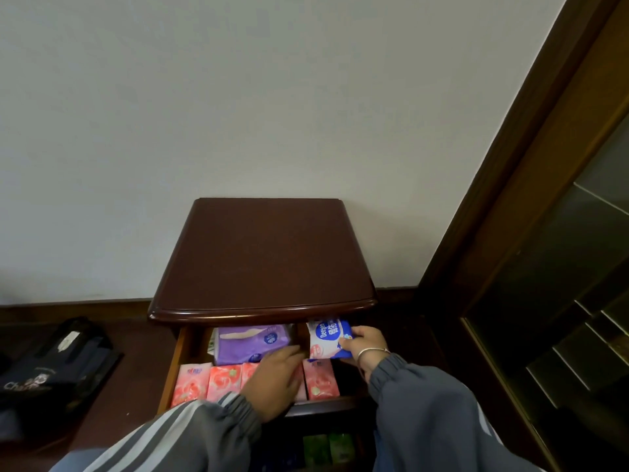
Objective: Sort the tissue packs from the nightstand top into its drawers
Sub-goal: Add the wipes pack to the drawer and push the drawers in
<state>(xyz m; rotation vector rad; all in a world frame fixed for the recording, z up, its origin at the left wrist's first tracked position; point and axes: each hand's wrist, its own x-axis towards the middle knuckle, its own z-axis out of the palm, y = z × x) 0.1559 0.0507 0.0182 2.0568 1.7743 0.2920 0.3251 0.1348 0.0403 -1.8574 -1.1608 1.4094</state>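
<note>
The dark wooden nightstand point(262, 260) has a bare top, and its upper drawer point(170, 366) is pulled out. Inside lie a large purple tissue pack point(252, 342) at the back and a row of pink tissue packs point(207, 383) along the front. My right hand point(367, 342) grips a white and blue tissue pack point(325, 338) at the drawer's back right corner, under the top's edge. My left hand point(275, 383) rests flat over the pink packs, its fingertips touching the purple pack. Green tissue packs point(328, 447) show in a lower drawer below.
A dark bag point(58, 362) with white lettering lies on the floor to the left. A dark wooden door frame with glass point(558, 253) rises on the right. The white wall stands behind the nightstand.
</note>
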